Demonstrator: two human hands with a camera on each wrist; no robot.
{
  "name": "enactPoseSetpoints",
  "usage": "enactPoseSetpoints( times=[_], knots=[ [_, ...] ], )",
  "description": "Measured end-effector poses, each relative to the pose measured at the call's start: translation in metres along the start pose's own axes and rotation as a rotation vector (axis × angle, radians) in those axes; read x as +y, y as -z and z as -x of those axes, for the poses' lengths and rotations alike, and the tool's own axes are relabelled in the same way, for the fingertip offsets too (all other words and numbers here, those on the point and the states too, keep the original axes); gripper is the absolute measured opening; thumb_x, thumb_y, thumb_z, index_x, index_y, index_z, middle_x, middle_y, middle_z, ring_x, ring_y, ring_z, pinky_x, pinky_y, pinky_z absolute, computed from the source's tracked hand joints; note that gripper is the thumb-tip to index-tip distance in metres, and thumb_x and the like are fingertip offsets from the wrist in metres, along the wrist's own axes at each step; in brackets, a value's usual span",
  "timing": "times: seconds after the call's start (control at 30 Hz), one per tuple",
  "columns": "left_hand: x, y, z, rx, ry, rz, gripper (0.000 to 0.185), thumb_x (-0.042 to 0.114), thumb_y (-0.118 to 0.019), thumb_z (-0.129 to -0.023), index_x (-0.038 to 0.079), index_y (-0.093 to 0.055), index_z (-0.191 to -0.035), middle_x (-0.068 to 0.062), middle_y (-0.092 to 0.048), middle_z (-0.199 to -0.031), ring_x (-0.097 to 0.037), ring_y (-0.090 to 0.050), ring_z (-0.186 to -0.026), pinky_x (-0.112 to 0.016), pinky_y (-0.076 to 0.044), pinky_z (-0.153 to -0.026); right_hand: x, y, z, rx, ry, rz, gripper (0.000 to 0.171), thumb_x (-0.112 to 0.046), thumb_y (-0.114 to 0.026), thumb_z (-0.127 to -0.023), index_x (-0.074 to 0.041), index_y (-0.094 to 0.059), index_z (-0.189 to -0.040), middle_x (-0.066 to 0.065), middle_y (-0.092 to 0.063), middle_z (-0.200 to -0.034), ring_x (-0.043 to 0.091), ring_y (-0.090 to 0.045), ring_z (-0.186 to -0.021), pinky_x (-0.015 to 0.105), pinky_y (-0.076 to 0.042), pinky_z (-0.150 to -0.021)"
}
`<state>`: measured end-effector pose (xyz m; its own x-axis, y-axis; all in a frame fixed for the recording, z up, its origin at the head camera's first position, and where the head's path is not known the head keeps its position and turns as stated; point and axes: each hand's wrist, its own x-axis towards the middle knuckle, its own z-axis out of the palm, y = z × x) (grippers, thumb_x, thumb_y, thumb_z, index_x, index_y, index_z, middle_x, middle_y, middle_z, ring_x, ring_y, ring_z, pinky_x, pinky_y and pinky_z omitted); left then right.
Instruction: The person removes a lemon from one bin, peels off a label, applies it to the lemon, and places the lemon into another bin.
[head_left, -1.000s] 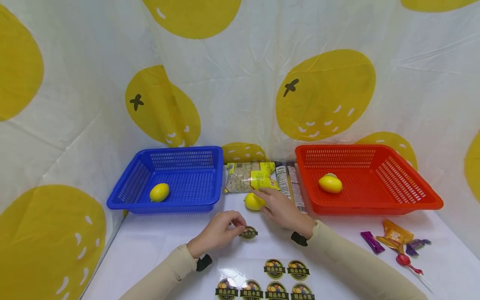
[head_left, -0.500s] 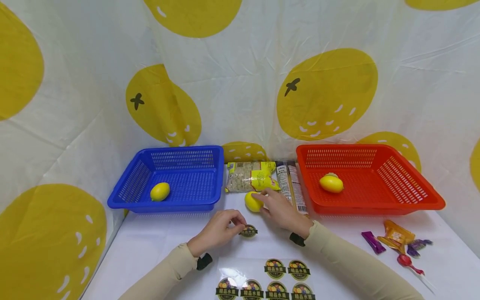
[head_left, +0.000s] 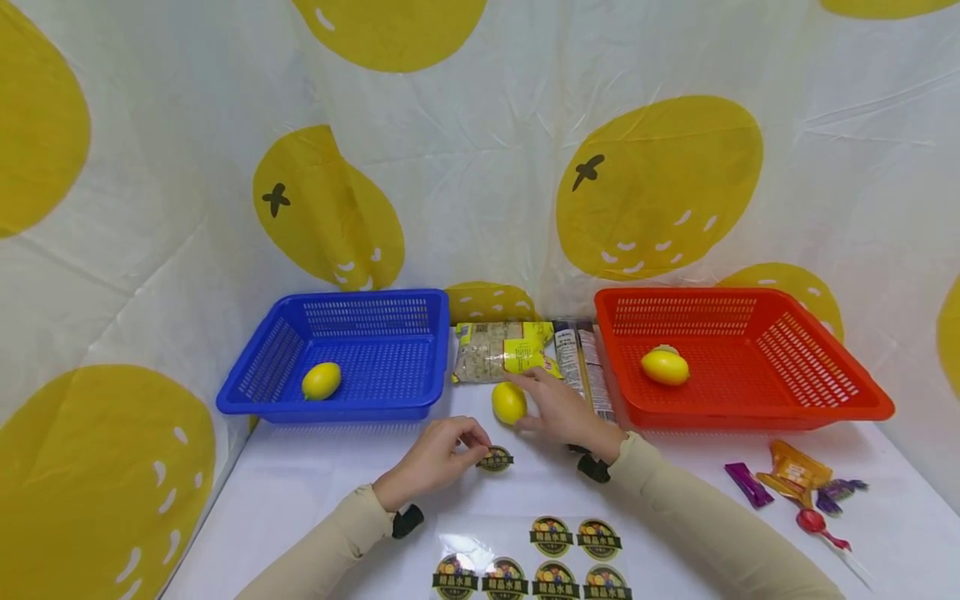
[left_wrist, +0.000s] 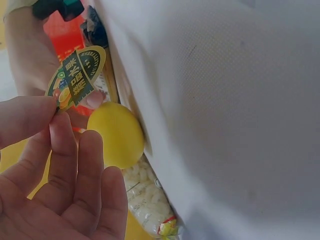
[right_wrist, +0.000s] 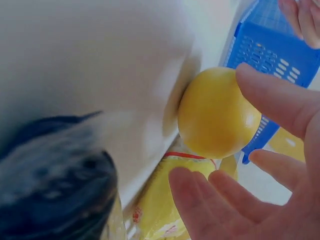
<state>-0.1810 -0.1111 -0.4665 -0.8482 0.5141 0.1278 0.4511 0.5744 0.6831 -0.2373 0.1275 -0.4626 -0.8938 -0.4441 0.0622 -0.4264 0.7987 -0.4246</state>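
My left hand (head_left: 438, 458) pinches the edge of a round dark-and-gold fruit sticker (head_left: 495, 458) between thumb and forefinger; in the left wrist view the sticker (left_wrist: 76, 77) stands tilted, its print showing. A yellow lemon (head_left: 509, 403) lies on the white table just beyond it. Beside that lemon is my right hand (head_left: 562, 408), its fingers spread loosely around the right side. In the right wrist view the thumb reaches the edge of the lemon (right_wrist: 219, 112), while the other fingers stay apart from it; whether the thumb touches cannot be told.
A blue basket (head_left: 337, 414) with one lemon stands at left, a red basket (head_left: 757, 414) with another at right. Between them lie a yellow snack bag (head_left: 498, 352) and long packets (head_left: 588, 367). A sticker sheet (head_left: 480, 537) lies in front; candies (head_left: 798, 467) and a lollipop (head_left: 812, 522) lie right.
My right hand's fingers were over the lemon and have loosened away to its right, so more of the lemon shows. The left hand keeps its pinch on the sticker.
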Motion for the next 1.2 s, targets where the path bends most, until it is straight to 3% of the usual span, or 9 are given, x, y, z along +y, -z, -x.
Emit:
enactPoseSetpoints(
  times=[0.17,0.27,0.6,0.8,1.2],
  knots=[
    [0.000,0.000,-0.001,0.003,-0.003,0.000,0.005,0.017,-0.070,-0.096,0.015,-0.074,-0.098,0.006,-0.075,-0.094,-0.006,-0.067,-0.087,-0.030,-0.053,-0.080,0.004,0.001,-0.008,-0.057,0.008,-0.055,0.087,-0.024,-0.089,-0.080,-0.016,-0.045,-0.155,0.016,-0.053,-0.153,0.037,-0.052,-0.138,0.059,-0.043,-0.114],
    [0.000,0.000,-0.001,0.004,0.004,0.005,0.005,0.017,-0.070,-0.096,0.016,-0.074,-0.098,0.006,-0.075,-0.094,-0.006,-0.067,-0.088,-0.030,-0.052,-0.080,0.005,0.001,-0.010,-0.083,0.016,-0.099,0.085,-0.023,-0.089,-0.080,-0.012,-0.048,-0.153,0.011,-0.055,-0.153,0.033,-0.053,-0.137,0.057,-0.041,-0.116],
    [0.002,0.000,-0.001,0.036,0.021,0.035,0.006,0.016,-0.068,-0.098,0.015,-0.073,-0.100,0.006,-0.074,-0.096,-0.008,-0.067,-0.089,-0.035,-0.054,-0.083,0.005,-0.003,-0.005,-0.077,0.048,-0.139,0.079,-0.023,-0.091,-0.078,-0.007,-0.056,-0.146,0.007,-0.067,-0.135,0.020,-0.063,-0.108,0.039,-0.057,-0.092],
    [0.004,0.000,-0.004,0.069,0.032,0.054,0.006,0.014,-0.067,-0.099,0.018,-0.073,-0.098,0.006,-0.074,-0.096,-0.009,-0.066,-0.090,-0.030,-0.055,-0.081,0.003,-0.005,0.005,-0.039,0.120,-0.128,0.073,-0.019,-0.091,-0.077,-0.004,-0.059,-0.141,0.009,-0.067,-0.136,0.021,-0.066,-0.108,0.028,-0.059,-0.081],
    [0.005,-0.007,-0.016,0.102,0.035,0.084,0.004,0.014,-0.062,-0.102,0.015,-0.067,-0.101,0.001,-0.068,-0.097,-0.010,-0.063,-0.090,-0.023,-0.054,-0.078,0.003,-0.008,0.014,-0.036,0.105,-0.155,0.077,-0.028,-0.095,-0.071,-0.011,-0.060,-0.137,0.006,-0.067,-0.130,0.020,-0.066,-0.106,0.023,-0.055,-0.076]
  ],
)
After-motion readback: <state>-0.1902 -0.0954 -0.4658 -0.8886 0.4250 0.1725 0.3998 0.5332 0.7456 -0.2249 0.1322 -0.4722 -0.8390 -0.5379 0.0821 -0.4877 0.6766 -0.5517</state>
